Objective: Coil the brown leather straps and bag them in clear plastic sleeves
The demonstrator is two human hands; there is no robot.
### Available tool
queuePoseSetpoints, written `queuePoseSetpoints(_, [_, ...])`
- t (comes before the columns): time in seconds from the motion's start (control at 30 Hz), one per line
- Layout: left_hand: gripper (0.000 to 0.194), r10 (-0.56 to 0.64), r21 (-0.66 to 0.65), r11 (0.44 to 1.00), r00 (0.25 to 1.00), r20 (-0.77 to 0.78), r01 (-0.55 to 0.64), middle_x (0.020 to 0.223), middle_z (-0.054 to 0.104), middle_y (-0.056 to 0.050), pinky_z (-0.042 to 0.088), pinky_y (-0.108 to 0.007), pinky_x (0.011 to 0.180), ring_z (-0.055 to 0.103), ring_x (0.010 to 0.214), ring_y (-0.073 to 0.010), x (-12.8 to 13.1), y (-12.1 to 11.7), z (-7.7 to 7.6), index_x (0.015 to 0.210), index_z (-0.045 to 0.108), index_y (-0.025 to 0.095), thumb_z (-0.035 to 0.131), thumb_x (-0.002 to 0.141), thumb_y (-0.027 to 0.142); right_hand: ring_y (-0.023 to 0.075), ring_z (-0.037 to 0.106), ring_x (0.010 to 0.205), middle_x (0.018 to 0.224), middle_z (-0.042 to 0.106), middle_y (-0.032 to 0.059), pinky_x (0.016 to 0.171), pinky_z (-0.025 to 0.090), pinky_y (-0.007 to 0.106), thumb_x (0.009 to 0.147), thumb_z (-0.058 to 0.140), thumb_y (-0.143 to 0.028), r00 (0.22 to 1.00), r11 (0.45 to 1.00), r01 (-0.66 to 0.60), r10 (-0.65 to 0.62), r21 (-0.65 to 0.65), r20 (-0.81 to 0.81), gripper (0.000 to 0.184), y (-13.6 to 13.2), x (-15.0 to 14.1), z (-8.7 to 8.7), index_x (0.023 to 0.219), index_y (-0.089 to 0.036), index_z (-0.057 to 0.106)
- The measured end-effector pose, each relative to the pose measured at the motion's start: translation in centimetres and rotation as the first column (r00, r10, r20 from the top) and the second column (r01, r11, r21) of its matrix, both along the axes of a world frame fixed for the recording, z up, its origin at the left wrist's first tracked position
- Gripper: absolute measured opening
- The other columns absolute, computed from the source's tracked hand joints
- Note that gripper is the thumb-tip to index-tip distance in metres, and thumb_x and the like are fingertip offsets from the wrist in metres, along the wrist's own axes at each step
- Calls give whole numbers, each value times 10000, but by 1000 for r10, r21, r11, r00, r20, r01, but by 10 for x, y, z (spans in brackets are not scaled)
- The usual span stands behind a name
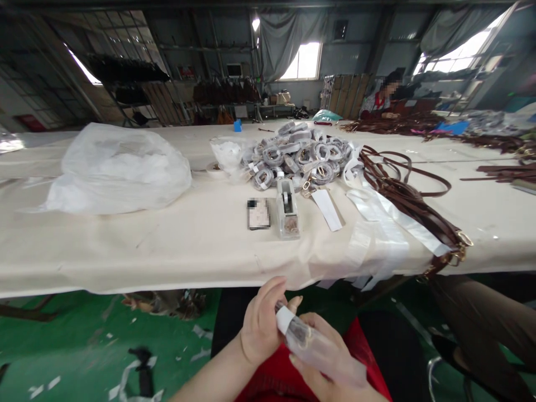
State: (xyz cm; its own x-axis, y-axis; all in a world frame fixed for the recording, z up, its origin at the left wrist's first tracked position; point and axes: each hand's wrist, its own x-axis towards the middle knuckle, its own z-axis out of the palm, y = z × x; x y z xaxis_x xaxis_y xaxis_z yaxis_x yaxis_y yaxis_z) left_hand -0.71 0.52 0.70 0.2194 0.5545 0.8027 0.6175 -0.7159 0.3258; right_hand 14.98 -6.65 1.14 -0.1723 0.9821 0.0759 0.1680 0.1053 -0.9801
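Below the near edge of the desk (125,262), over my lap, my left hand (262,326) pinches the white end of a coiled strap (298,330) half inside a clear sleeve (330,357), fingers curled closed on it. My right hand (322,363) cups the sleeve from beneath, fingers loosely closed around it. The slick film could slip and drop the strap to the floor (84,340).
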Motion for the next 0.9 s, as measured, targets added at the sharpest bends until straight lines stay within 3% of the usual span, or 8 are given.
queuePoseSetpoints(0.13, [471, -85, 59, 994, 994, -73, 89, 1047, 733, -173, 606, -304, 811, 722, 955, -217, -9, 0, -4, 1288, 439, 113, 668, 879, 155, 274, 627, 984, 1061, 689, 83, 874, 489, 370, 827, 692, -372, 914, 949, -166, 47, -267, -403, 274, 7, 11, 5, 1055, -220, 694])
queuePoseSetpoints(0.23, [481, -53, 103, 992, 982, -180, 73, 1042, 747, -154, 594, -284, 805, 728, 951, -212, -12, -4, -10, 1262, 478, 112, 716, 846, 155, 274, 628, 989, 1015, 703, 99, 902, 462, 383, 891, 598, -445, 847, 928, -193, -8, -320, -532, 314, 14, 21, 4, 1007, -187, 735])
queuePoseSetpoints(0.43, [431, -107, 39, 991, 934, -342, 127, 1133, 734, -132, 569, -289, 797, 723, 953, -197, -10, -10, -26, 1336, 468, 115, 576, 919, 122, 247, 635, 863, 894, 722, 89, 832, 478, 356, 944, 544, -463, 985, 963, -125, 90, -241, -149, 363, 20, 26, 14, 940, -191, 784])
queuePoseSetpoints(0.6, [415, -96, -12, 995, 917, -388, 99, 1160, 716, -152, 561, -299, 791, 713, 963, -207, -8, -5, -32, 1346, 461, 84, 485, 932, 87, 266, 652, 997, 1097, 701, 116, 910, 512, 378, 974, 518, -344, 988, 994, -79, 87, -69, 124, 296, 9, 23, 29, 1150, -266, 743])
queuePoseSetpoints(0.7, [398, -64, -45, 998, 915, -399, 50, 1131, 723, -147, 574, -301, 739, 723, 887, -211, -7, 0, -34, 1335, 469, 84, 490, 939, 109, 274, 643, 1057, 1126, 692, 109, 931, 522, 383, 943, 548, -256, 979, 994, -79, 63, 79, 192, 259, 2, 28, 30, 1087, -299, 760])
queuePoseSetpoints(0.77, [398, -59, -96, 995, 922, -382, 24, 1128, 721, -147, 585, -307, 697, 728, 838, -216, -6, 2, -37, 1335, 469, 92, 496, 940, 132, 295, 641, 1074, 1159, 687, 116, 927, 528, 401, 902, 604, -272, 978, 991, 2, -29, 131, 206, 234, 3, 35, 23, 1076, -301, 759])
queuePoseSetpoints(0.83, [422, -77, -200, 980, 941, -329, 11, 1152, 710, -150, 594, -307, 693, 731, 843, -221, -5, 2, -44, 1347, 466, 110, 497, 927, 134, 331, 652, 1041, 1162, 696, 119, 902, 538, 432, 796, 736, -329, 971, 996, 82, -88, 37, 224, 313, 11, 43, 12, 1108, -309, 747])
queuePoseSetpoints(0.9, [480, -113, -388, 922, 964, -239, 12, 1200, 692, -138, 592, -286, 711, 731, 863, -216, -3, 2, -52, 1348, 483, 153, 523, 873, 89, 349, 669, 970, 1099, 728, 97, 827, 560, 438, 705, 827, -358, 979, 976, 57, -13, -211, 204, 373, 28, 53, 2, 1070, -333, 755])
